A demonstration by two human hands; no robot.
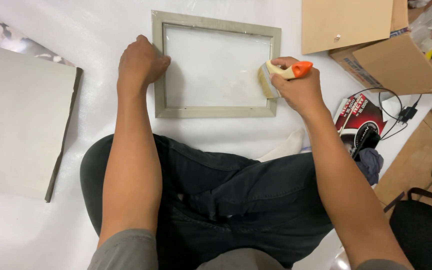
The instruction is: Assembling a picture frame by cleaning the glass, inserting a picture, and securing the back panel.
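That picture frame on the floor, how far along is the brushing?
Done: the grey frame lies flat on the white sheet, glass in place. In hand: the left hand steadies its left edge while the right hand holds a brush with its bristles at the right edge. How much is already brushed cannot be told.

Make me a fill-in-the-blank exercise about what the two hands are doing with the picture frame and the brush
1. The right hand holds a brush with an ____ handle tip.
2. The left hand presses on the ____ side of the grey picture frame.
3. The bristles touch the frame's ____ side.
4. The flat grey board lies to the ____ of the frame.

Missing words: orange; left; right; left
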